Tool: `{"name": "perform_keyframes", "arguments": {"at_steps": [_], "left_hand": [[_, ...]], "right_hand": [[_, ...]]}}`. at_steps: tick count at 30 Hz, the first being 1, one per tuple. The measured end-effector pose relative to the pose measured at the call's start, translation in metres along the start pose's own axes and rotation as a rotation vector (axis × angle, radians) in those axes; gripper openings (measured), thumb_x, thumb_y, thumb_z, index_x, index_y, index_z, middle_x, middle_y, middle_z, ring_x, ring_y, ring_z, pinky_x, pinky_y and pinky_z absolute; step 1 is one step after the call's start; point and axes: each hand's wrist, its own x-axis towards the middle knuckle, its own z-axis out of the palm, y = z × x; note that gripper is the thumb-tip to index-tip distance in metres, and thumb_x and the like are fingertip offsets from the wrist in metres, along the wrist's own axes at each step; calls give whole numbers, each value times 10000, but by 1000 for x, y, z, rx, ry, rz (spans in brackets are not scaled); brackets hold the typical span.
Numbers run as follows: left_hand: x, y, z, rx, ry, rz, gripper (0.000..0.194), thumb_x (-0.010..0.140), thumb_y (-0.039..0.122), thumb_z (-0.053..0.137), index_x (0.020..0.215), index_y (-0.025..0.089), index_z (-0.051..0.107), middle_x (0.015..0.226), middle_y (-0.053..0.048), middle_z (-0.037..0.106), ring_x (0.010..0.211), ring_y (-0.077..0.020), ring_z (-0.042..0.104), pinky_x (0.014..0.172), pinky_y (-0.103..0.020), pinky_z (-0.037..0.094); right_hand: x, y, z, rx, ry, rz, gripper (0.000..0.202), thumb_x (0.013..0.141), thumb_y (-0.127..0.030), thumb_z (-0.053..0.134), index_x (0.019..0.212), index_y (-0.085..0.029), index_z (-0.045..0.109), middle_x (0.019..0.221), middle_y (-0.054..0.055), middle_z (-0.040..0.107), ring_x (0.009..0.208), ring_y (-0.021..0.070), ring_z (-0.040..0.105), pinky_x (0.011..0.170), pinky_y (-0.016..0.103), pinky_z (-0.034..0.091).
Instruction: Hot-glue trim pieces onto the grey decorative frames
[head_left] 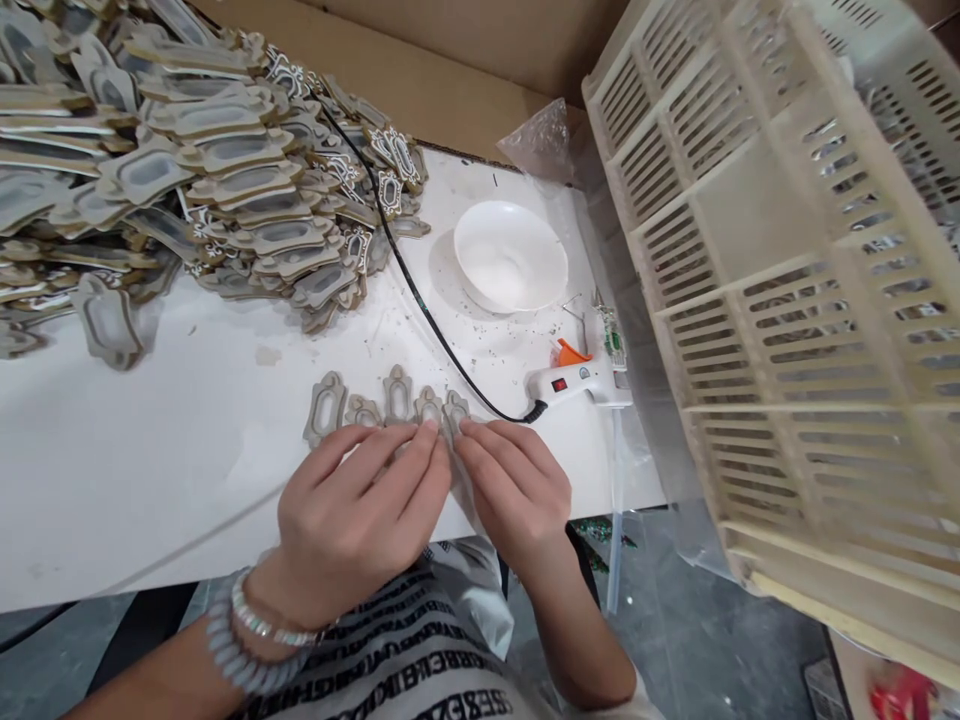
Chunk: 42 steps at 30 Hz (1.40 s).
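Several small grey frame-shaped pieces point(327, 405) stand in a row near the front edge of the white table. My left hand point(367, 490) reaches over the row, its fingers closed together with the tips on one of the middle pieces. Close beside it, my right hand point(514, 485) has its fingers together at the rightmost grey piece point(454, 408), touching its lower right side. The lower parts of the pieces are hidden behind my fingers.
A large heap of similar frames point(225, 180) covers the back left. A black cable point(420, 300) runs to a white glue gun point(581, 382) on the right, near a white bowl point(511, 257). A tall slatted plastic crate point(750, 230) bounds the right side.
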Motion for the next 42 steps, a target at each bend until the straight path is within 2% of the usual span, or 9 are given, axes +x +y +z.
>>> {"name": "perform_keyframes", "arguments": {"at_steps": [7, 14, 20, 24, 27, 31, 35, 38, 42], "left_hand": [[1, 0, 3, 26, -18, 8, 116, 857, 34, 631, 823, 108, 713, 887, -42, 784, 687, -189, 711, 605, -356, 522], [2, 1, 6, 38, -59, 24, 95, 854, 48, 648, 852, 119, 711, 928, -37, 782, 693, -183, 687, 609, -352, 523], [-1, 1, 9, -1, -94, 2, 158, 866, 33, 611, 988, 95, 690, 935, -50, 766, 721, -194, 636, 654, -357, 505], [-6, 0, 10, -80, -111, -78, 261, 866, 72, 642, 1127, 79, 653, 797, -41, 710, 717, -195, 593, 677, -353, 479], [-9, 1, 10, -112, -140, -89, 329, 861, 93, 664, 1188, 77, 628, 723, -20, 650, 705, -191, 575, 680, -348, 461], [-11, 2, 12, -119, -141, -106, 399, 873, 67, 632, 1268, 75, 582, 691, -9, 624, 669, -176, 560, 657, -326, 446], [-11, 2, 8, -149, -115, -173, 330, 899, 144, 628, 1225, 114, 585, 706, -6, 647, 670, -174, 575, 656, -314, 464], [-7, 2, 4, -189, -110, -296, 304, 914, 222, 621, 1207, 160, 569, 778, -3, 683, 684, -167, 600, 673, -305, 490], [14, 6, 5, -217, -196, -370, 310, 887, 293, 629, 1156, 167, 539, 970, -59, 719, 812, -211, 668, 701, -325, 510]], "right_hand": [[-3, 2, -1, 11, -41, 39, 218, 968, -41, 506, 1061, -122, 686, 1006, 118, 779, 946, 207, 703, 845, 354, 630], [-6, 7, -5, 37, -99, 83, 210, 960, -45, 533, 1053, -142, 695, 1027, 92, 785, 982, 210, 711, 893, 359, 621], [-4, 9, -8, 78, -117, 104, 246, 969, -36, 496, 1084, -132, 691, 1042, 99, 787, 995, 204, 723, 895, 343, 609], [-1, 6, -11, 128, -104, 158, 272, 974, -46, 475, 1119, -158, 675, 1009, 77, 792, 971, 193, 724, 848, 337, 596], [1, 4, -13, 140, -133, 185, 293, 970, -53, 453, 1131, -165, 671, 992, 69, 790, 971, 202, 715, 820, 348, 580], [1, 0, -14, 149, -154, 195, 318, 946, -54, 469, 1175, -160, 662, 1026, 78, 785, 1005, 219, 702, 851, 373, 579], [-5, -1, -15, 211, -71, 208, 286, 918, -31, 540, 1149, -148, 663, 1098, 106, 767, 1043, 206, 699, 917, 357, 579], [-13, 0, -21, 186, 84, 278, 289, 899, -20, 572, 1116, -182, 672, 1106, 102, 755, 1029, 194, 701, 877, 353, 589], [-27, 3, -28, 122, 299, 395, 316, 891, -24, 603, 1116, -230, 685, 1072, 70, 747, 1006, 193, 709, 819, 355, 601]]}}
